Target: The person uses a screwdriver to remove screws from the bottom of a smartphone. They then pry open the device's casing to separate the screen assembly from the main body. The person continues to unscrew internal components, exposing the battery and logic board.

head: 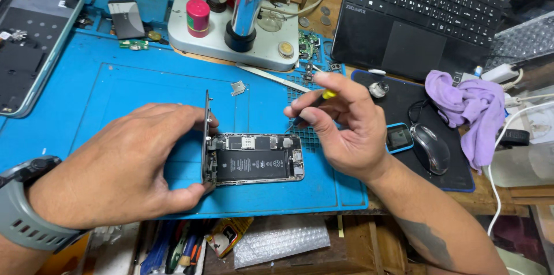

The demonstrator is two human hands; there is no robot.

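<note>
An opened smartphone (254,158) lies on a blue work mat (144,84), its black battery and circuit board showing. Its screen panel (206,131) is swung up on edge at the phone's left side. My left hand (121,165) holds that upright panel and the phone's left end between thumb and fingers; a grey watch is on that wrist. My right hand (343,128) hovers just right of the phone and grips a small screwdriver (314,105) with a yellow end, its tip pointing down toward the phone's upper right corner.
A microscope base (231,38) with a pink-capped jar stands behind the mat. Another opened phone (32,44) lies far left. A laptop (421,15), a mouse (431,148) on a black pad and a purple cloth (470,107) sit to the right. Small metal parts lie on the mat.
</note>
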